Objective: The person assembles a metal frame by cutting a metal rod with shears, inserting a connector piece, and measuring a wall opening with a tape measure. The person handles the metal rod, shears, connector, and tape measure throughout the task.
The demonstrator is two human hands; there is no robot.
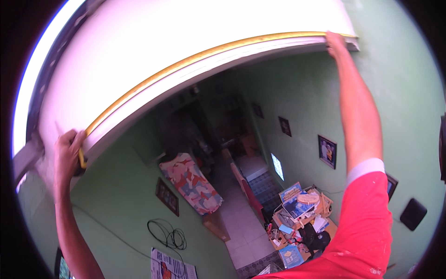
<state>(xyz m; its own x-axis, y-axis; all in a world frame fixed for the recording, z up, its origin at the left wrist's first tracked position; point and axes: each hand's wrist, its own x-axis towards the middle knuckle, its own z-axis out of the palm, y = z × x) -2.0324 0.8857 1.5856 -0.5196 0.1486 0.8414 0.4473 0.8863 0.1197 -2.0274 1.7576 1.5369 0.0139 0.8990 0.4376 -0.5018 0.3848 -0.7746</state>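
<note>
A yellow tape measure blade (pixel 200 55) stretches along the lower edge of a white overhead beam (pixel 218 21), bowed by the lens. At the beam's left end, my left hand (pixel 68 148) is closed around the tape measure's yellow-and-dark case (pixel 82 162), most of which the fingers hide. My right hand (pixel 335 44), arm raised high, grips the blade near the beam's right end. A short piece of blade shows past the fingers there, close to the green wall.
Far below on the right, a desk (pixel 331 228) is crowded with papers and boxes. Patterned cloth (pixel 191 183) covers something by the left wall. Framed pictures (pixel 327 151) and a coiled black cable (pixel 172 236) hang on the green walls. A grey bar (pixel 28 160) juts in at far left.
</note>
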